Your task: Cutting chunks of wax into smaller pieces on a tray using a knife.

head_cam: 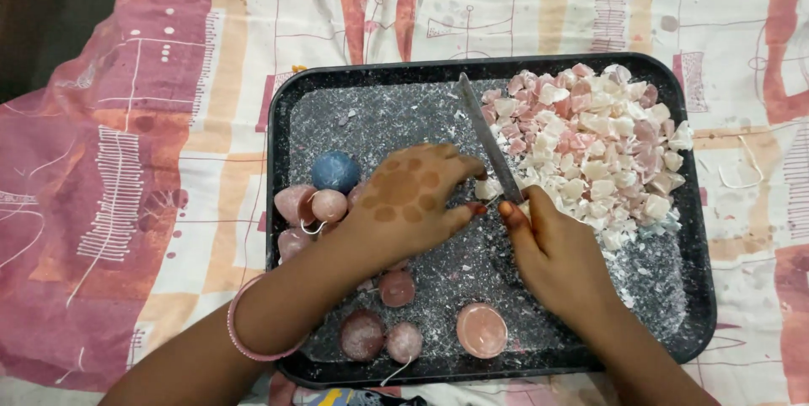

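Observation:
A black tray lies on a patterned cloth. My right hand grips a knife, its blade pointing away toward the tray's far rim. My left hand pinches a small pale wax piece against the blade near the handle. A heap of pink and white wax chunks fills the tray's right side. Round pink wax candles and one blue ball candle sit at the left, partly hidden by my left hand.
More round pink candles and a flat pink disc lie near the tray's front rim. White wax crumbs dust the tray floor. The pink, orange and white cloth covers the surface all round. A pink bangle circles my left wrist.

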